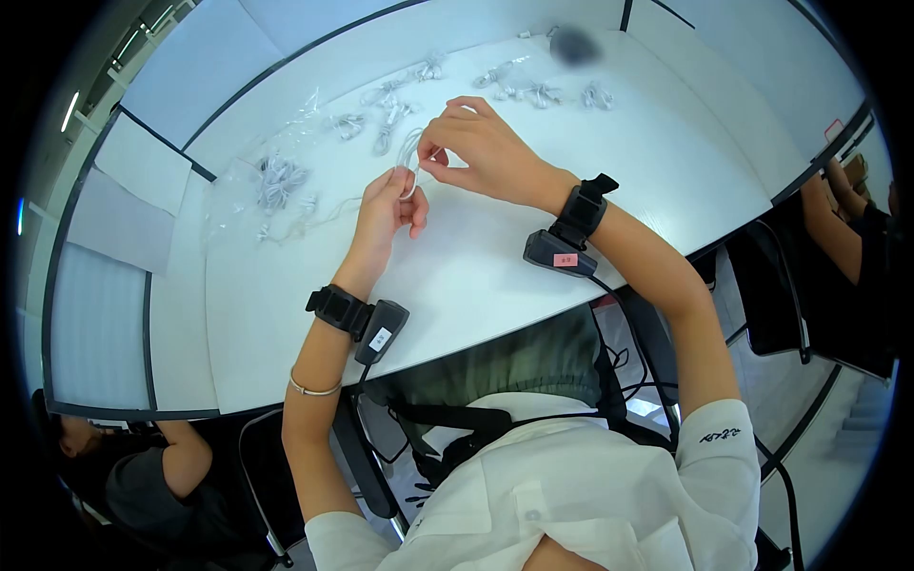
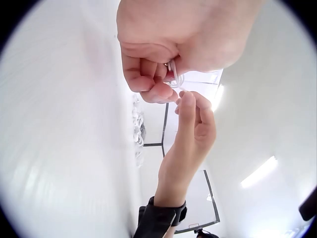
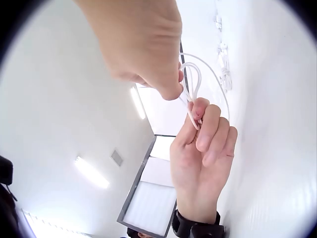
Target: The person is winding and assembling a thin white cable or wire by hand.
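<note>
A white cable (image 3: pixel 197 74), looped into a small coil, stands up between my two hands above the table. My left hand (image 1: pixel 387 209) pinches the coil's lower end between thumb and curled fingers, as the right wrist view shows. Just above and to the right, my right hand (image 1: pixel 486 152) pinches the cable with thumb and fingertips. In the left wrist view the right hand (image 2: pixel 185 134) has its thumb and forefinger right at the strand below the loop (image 2: pixel 176 77). A thin length of cable (image 1: pixel 333 211) trails from the left hand toward the left of the table.
Several bundled white cables (image 1: pixel 390 124) lie toward the back of the white table (image 1: pixel 457 305). At the left, a clear plastic bag (image 1: pixel 238 205) surrounds a larger heap of cables (image 1: pixel 281 181). Partition panels (image 1: pixel 314 48) border the table, and other people sit at both sides.
</note>
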### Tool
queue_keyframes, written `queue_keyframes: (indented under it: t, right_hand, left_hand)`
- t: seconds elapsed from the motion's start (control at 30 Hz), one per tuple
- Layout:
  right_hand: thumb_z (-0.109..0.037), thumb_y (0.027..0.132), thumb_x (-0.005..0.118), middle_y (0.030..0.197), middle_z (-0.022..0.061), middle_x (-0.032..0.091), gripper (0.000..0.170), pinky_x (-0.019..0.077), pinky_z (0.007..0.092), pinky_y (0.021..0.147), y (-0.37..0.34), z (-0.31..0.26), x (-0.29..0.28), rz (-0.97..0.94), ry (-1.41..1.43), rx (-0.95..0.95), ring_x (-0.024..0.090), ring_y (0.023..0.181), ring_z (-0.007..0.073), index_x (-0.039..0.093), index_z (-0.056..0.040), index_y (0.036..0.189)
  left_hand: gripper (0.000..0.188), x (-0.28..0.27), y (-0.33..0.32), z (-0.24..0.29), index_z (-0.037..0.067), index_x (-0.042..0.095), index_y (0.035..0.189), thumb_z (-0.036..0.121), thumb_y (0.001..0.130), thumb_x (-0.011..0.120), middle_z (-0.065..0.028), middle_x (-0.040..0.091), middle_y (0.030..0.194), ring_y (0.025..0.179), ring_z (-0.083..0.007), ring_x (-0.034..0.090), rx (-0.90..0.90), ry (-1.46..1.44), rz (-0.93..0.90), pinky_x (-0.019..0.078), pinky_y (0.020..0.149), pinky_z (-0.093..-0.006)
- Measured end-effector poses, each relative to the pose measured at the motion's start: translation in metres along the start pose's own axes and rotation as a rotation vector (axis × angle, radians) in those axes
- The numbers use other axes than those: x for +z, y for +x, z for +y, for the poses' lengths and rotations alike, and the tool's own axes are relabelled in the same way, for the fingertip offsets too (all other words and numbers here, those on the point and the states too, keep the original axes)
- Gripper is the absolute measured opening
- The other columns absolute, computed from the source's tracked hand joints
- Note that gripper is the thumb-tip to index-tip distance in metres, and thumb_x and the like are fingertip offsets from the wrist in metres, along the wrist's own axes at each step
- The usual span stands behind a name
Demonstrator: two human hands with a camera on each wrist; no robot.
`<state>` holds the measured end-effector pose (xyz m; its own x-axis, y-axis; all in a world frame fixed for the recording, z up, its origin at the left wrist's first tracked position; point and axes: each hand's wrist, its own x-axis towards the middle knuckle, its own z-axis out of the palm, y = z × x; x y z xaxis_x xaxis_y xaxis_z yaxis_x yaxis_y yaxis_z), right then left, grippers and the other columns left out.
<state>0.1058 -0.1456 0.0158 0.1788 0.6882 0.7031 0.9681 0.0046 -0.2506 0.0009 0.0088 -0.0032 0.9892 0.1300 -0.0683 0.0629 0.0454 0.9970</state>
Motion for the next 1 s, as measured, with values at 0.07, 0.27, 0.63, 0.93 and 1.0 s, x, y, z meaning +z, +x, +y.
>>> queue_keyframes:
  t: [0.07, 0.27, 0.63, 0.93, 1.0]
  right_hand:
    - [-0.014, 0.080, 0.059, 0.066, -0.0018, 0.054, 0.005, 0.0310, 0.0377, 0.098, 0.000, 0.001, -0.001, 0.011, -0.028, 0.011, 0.053, 0.072, 0.0141, 0.056, -0.0094, 0.080]
    - [-0.013, 0.080, 0.060, 0.066, -0.0021, 0.055, 0.006, 0.0308, 0.0380, 0.098, 0.000, 0.001, 0.000, 0.016, -0.053, 0.027, 0.053, 0.073, 0.0136, 0.056, -0.0092, 0.080]
    - [-0.017, 0.080, 0.058, 0.066, -0.0015, 0.057, 0.009, 0.0307, 0.0380, 0.097, -0.002, 0.001, 0.005, 0.008, -0.011, 0.049, 0.056, 0.066, 0.0137, 0.054, -0.0097, 0.077]
    - [-0.019, 0.080, 0.059, 0.067, -0.0014, 0.058, 0.010, 0.0313, 0.0373, 0.096, -0.002, 0.004, 0.009, 0.078, -0.062, 0.057, 0.057, 0.066, 0.0139, 0.054, -0.0105, 0.077]
    - [-0.021, 0.081, 0.060, 0.068, -0.0015, 0.057, 0.011, 0.0314, 0.0375, 0.096, -0.002, 0.005, 0.007, 0.074, -0.082, 0.070, 0.057, 0.066, 0.0138, 0.055, -0.0109, 0.078]
  left_hand:
    - [0.030, 0.001, 0.000, -0.001, 0.011, 0.042, 0.077, 0.035, 0.094, 0.035, -0.0036, 0.046, 0.055, 0.045, -0.0101, 0.042, -0.024, 0.025, -0.004, 0.0341, 0.044, -0.0228]
    - [0.030, 0.000, 0.001, -0.001, 0.010, 0.043, 0.079, 0.034, 0.095, 0.035, -0.0029, 0.045, 0.055, 0.044, -0.0088, 0.037, -0.053, 0.020, -0.063, 0.0292, 0.042, -0.0218]
    - [0.028, 0.002, 0.000, -0.004, 0.009, 0.045, 0.083, 0.031, 0.096, 0.035, -0.0026, 0.044, 0.054, 0.044, -0.0092, 0.038, -0.042, -0.094, -0.130, 0.0297, 0.042, -0.0214]
    - [0.027, 0.004, 0.000, -0.004, 0.009, 0.043, 0.080, 0.030, 0.096, 0.036, 0.0028, 0.032, 0.056, 0.045, -0.0060, 0.025, -0.038, -0.206, -0.097, 0.0226, 0.044, -0.0198]
    - [0.028, 0.003, 0.001, -0.004, 0.009, 0.042, 0.078, 0.030, 0.096, 0.036, 0.0029, 0.031, 0.057, 0.046, -0.0058, 0.024, -0.021, -0.210, -0.107, 0.0222, 0.044, -0.0200]
